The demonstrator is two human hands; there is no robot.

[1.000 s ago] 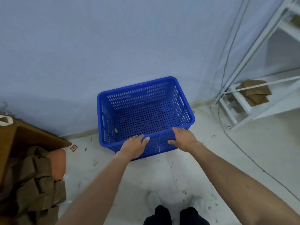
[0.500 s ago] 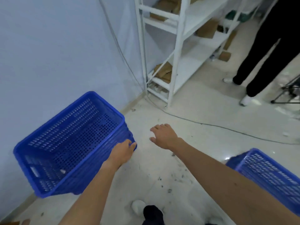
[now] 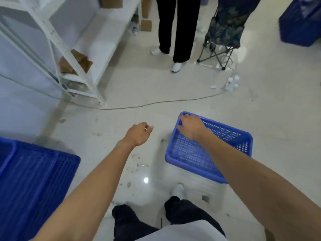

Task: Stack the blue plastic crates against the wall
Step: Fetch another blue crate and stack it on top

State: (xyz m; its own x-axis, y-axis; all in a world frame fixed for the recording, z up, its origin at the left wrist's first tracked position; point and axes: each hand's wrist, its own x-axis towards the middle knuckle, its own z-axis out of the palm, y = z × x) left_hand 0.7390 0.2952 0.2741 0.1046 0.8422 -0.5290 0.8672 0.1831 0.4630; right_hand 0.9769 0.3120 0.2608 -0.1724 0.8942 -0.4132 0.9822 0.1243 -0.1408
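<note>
Crates sit on both sides of the pale floor (image 3: 260, 110) as the person wearing the camera turns away from the wall. Half a second earlier the left hand rested on the corner of the blue crate (image 3: 34, 188) by the wall; that crate now lies at the lower left edge, well apart from both hands, blurred by the swing of the view. Behind it stands the white shelving unit (image 3: 83, 73), holding brown cardboard pieces (image 3: 76, 64) on its lowest shelf, and a grey cable (image 3: 156, 102) runs across the floor from its foot. No brand, label or writing can be read anywhere.

At centre, the left hand (image 3: 139, 134) is stretched forward over bare floor, palm down, fingers loosely curled under and holding nothing. Beyond it a bystander in black trousers (image 3: 177, 28) and white shoes stands beside a folding stool (image 3: 222, 35).

To the right, the second blue crate (image 3: 225, 140), only a corner of which showed before, is now in fuller view, standing on the floor ahead of the person's feet. The right hand (image 3: 191, 126) has reached it: arm extended, palm down, fingers curled over the crate's far left corner rim. Whether they grip it tightly cannot be told. A further stack of blue crates (image 3: 302, 23) sits at the top right edge.
</note>
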